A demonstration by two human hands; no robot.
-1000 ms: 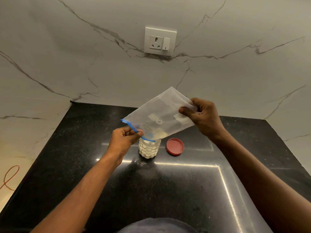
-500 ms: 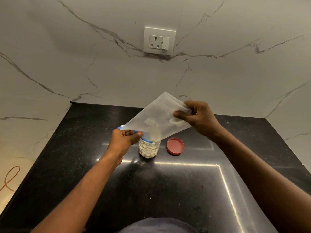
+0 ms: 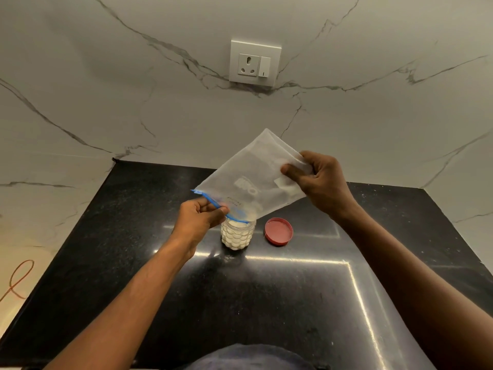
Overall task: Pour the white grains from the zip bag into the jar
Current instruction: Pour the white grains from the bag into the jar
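A clear zip bag [image 3: 250,182] with a blue zip strip hangs tilted above a small clear jar [image 3: 237,235], its mouth pointing down onto the jar's opening. The jar stands on the black counter [image 3: 266,303] and is filled with white grains almost to the top. My left hand [image 3: 198,218] pinches the bag's blue zip edge just left of the jar. My right hand [image 3: 320,182] grips the raised bottom end of the bag, up and to the right. The bag looks nearly flat, with a few white grains near its mouth.
A red jar lid [image 3: 278,231] lies upside down on the counter right of the jar. A white wall socket [image 3: 254,62] sits on the marble wall behind. An orange cord [image 3: 16,279] lies off the counter's left edge.
The bag's raised end dipped and then came back up with my right hand, and the bag shows its flat face again. My left hand stayed at the jar's mouth.
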